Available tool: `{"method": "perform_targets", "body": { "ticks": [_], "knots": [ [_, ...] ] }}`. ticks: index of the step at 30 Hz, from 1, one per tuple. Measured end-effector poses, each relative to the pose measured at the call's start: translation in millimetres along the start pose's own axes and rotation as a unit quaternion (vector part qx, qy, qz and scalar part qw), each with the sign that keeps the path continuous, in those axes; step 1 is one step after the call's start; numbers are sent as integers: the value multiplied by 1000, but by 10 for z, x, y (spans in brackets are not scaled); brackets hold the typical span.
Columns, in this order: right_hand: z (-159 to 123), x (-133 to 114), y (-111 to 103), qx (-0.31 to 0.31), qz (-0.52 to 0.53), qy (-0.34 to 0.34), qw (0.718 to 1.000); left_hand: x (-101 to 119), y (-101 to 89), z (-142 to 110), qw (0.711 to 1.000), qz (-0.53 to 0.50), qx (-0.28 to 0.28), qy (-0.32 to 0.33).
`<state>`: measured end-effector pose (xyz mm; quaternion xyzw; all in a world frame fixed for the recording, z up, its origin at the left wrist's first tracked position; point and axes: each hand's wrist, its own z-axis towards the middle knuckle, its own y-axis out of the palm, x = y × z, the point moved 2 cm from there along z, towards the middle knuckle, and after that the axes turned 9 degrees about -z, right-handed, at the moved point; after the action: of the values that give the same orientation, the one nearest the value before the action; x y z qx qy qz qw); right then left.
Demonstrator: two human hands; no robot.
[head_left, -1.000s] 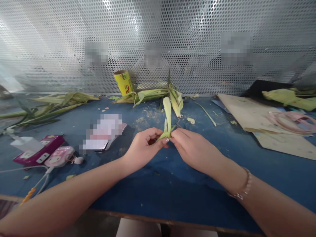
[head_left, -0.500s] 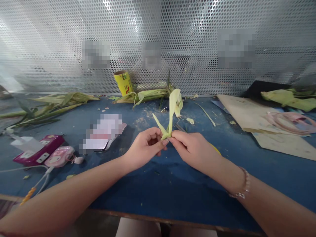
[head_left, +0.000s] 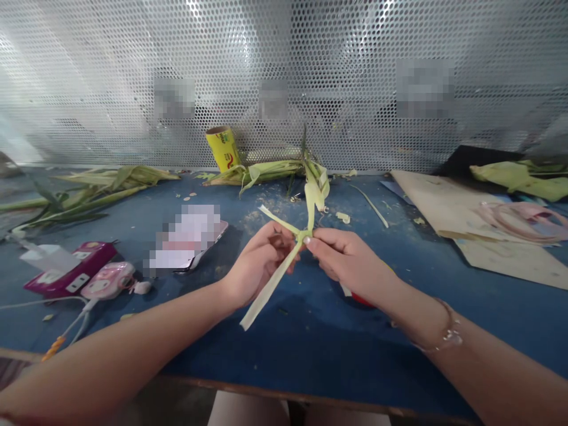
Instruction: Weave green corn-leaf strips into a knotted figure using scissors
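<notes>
My left hand (head_left: 257, 263) and my right hand (head_left: 350, 260) meet over the blue table (head_left: 284, 343), both pinched on a folded pale green corn-husk strip (head_left: 284, 251). One long end of the strip hangs down towards me past my left wrist, a short end points left, and another rises towards the back. The pinch point sits between my fingertips. My right wrist wears a thin bracelet (head_left: 446, 337). Something red (head_left: 359, 299) shows under my right hand.
Corn husks (head_left: 266, 171) and a yellow roll (head_left: 223, 148) lie by the perforated metal screen (head_left: 284, 77). More husks (head_left: 89, 189) lie at left, with a phone (head_left: 189, 239) and pink chargers (head_left: 84, 275). Cardboard (head_left: 470, 225) with pink bands lies at right.
The husk strip has been turned: a long end that stood upright now hangs down towards me beside my left wrist. Both hands stay pinched together, slightly higher.
</notes>
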<state>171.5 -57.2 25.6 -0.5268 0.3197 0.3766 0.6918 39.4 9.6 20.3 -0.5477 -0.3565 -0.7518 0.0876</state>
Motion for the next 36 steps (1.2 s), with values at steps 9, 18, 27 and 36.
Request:
{"method": "perform_targets", "body": {
  "ticks": [9,18,27,36],
  "knots": [
    [8,66,53,-79,325,89,938,-97,-116,58,997,65,2,43],
    [-14,28,50,-64,219,91,969,47,-79,35,953,268,97,99],
    [-109,-72,68,-72,192,67,976,18,32,-40,979,174,57,89],
    [-100,-114,91,-107,288,131,943,38,12,-25,984,140,64,88]
  ]
}}
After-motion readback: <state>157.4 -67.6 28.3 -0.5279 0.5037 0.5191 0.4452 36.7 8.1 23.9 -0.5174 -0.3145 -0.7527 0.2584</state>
